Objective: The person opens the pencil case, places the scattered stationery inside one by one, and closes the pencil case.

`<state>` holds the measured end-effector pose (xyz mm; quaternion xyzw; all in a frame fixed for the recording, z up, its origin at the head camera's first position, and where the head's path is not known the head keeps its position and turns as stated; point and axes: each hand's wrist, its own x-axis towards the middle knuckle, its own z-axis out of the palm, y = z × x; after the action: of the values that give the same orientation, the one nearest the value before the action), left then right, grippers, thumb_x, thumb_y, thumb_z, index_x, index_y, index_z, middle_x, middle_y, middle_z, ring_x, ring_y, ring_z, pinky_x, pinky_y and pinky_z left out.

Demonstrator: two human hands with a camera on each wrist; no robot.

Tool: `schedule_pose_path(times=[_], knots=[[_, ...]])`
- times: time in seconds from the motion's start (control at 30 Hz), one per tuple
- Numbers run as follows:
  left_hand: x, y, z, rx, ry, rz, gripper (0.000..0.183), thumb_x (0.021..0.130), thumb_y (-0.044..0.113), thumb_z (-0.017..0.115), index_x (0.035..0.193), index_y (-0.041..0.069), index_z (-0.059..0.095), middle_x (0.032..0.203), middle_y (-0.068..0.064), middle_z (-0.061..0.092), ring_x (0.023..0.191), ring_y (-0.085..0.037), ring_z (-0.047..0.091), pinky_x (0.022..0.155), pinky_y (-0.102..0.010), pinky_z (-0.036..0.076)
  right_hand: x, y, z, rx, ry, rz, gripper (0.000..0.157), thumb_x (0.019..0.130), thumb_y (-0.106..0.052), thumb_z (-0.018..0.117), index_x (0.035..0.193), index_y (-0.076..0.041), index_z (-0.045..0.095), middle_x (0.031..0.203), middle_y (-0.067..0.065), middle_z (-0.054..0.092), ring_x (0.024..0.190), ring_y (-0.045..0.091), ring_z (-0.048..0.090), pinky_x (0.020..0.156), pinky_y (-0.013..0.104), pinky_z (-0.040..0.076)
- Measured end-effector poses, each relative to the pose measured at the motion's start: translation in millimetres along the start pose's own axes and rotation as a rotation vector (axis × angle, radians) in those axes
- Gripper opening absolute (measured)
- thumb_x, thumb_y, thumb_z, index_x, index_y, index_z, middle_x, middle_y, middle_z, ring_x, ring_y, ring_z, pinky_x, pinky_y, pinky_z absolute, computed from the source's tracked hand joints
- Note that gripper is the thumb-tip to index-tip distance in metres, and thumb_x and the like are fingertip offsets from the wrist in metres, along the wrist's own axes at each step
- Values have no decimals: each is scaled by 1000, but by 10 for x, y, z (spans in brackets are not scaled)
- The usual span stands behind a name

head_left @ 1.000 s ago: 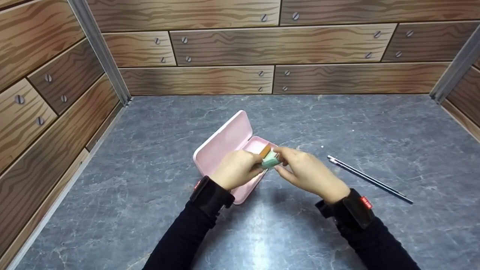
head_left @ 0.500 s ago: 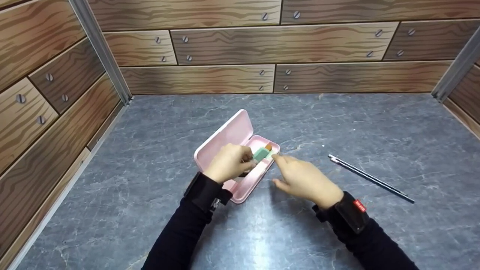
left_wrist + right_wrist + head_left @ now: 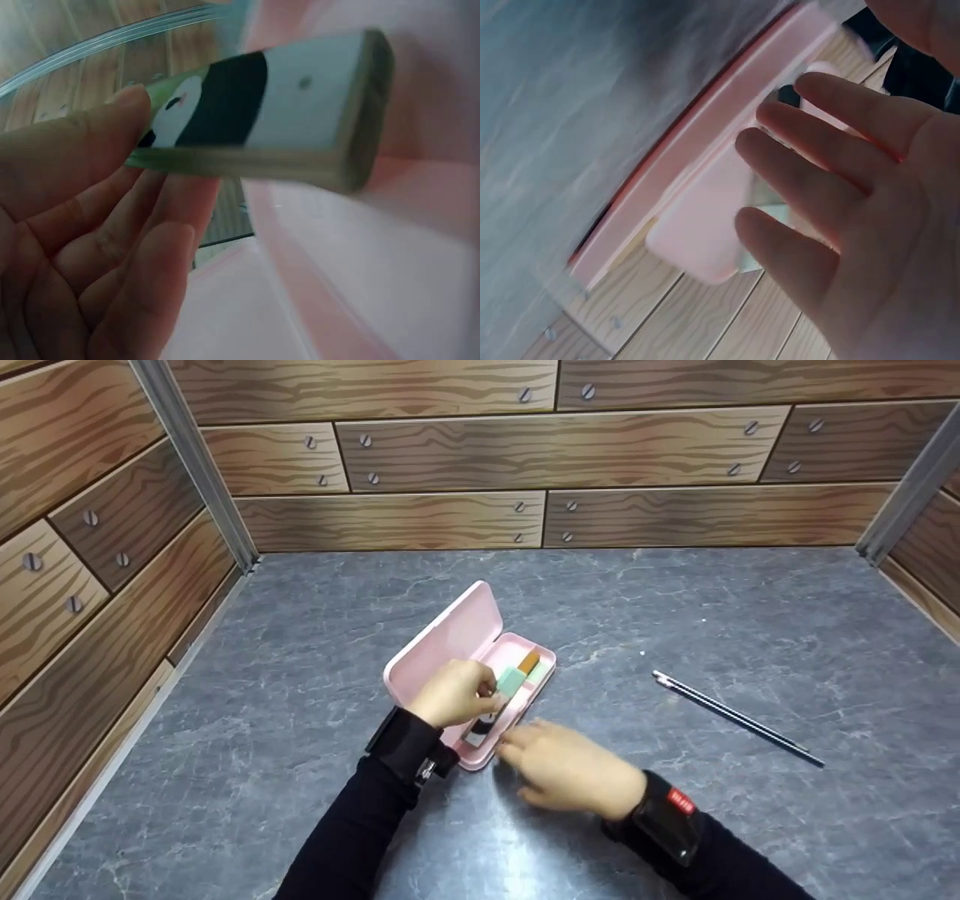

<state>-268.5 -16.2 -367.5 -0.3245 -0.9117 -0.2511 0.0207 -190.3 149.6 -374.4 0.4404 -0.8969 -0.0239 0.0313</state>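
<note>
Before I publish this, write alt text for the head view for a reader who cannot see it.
A person's left hand pinches a black-and-white block at an open pink pencil case on a gray table. The right hand is beside the case's near edge, and two dark pencils lie farther right.

left hand [image 3: 455,694] pinching, right hand [image 3: 574,769] near it (fingers [image 3: 799,174] straight, slightly apart).
</note>
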Motion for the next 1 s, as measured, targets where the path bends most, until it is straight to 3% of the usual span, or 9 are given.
schedule_pose_path(times=[0.1,0.2,0.43,0.53,0.7,1.0], knots=[[-12,-1,9,31,-47,-14,14,73,16,68,73,3,63,64,0,58,59,-12,49,58,-26,41,19,-93,14,-69,-5,-52,57,70,-31,69,117,-3,52,119,13,51,111,24,46,94,42,32],[1,8,9,49,-96,-27,14,71,14,70,73,2,63,64,-1,58,60,-13,50,59,-27,42,32,-140,30,-134,21,-102,59,71,-33,69,118,-2,52,117,12,53,111,23,47,95,40,32],[43,68,27,139,-166,-72,12,65,13,70,71,5,65,61,2,56,60,-14,50,58,-26,41,44,-165,65,-182,45,-122,61,69,-34,69,118,-1,52,115,11,54,110,21,47,95,38,31],[35,96,50,196,-160,-94,12,64,14,71,71,7,65,61,3,57,60,-16,52,58,-28,42,42,-169,71,-186,55,-130,65,69,-33,69,121,-1,50,117,10,53,112,21,46,96,37,31],[20,115,117,249,-124,-75,11,63,12,72,70,6,64,65,-1,59,61,-19,54,59,-32,44,31,-174,68,-177,44,-120,67,68,-32,70,123,-1,48,119,10,52,113,21,45,96,37,31],[24,150,146,385,-82,-68,18,64,17,71,57,12,54,57,-1,53,54,-20,52,53,-36,43,33,-181,75,-181,53,-120,68,67,-32,71,123,-1,48,118,9,53,112,20,46,95,36,32]])
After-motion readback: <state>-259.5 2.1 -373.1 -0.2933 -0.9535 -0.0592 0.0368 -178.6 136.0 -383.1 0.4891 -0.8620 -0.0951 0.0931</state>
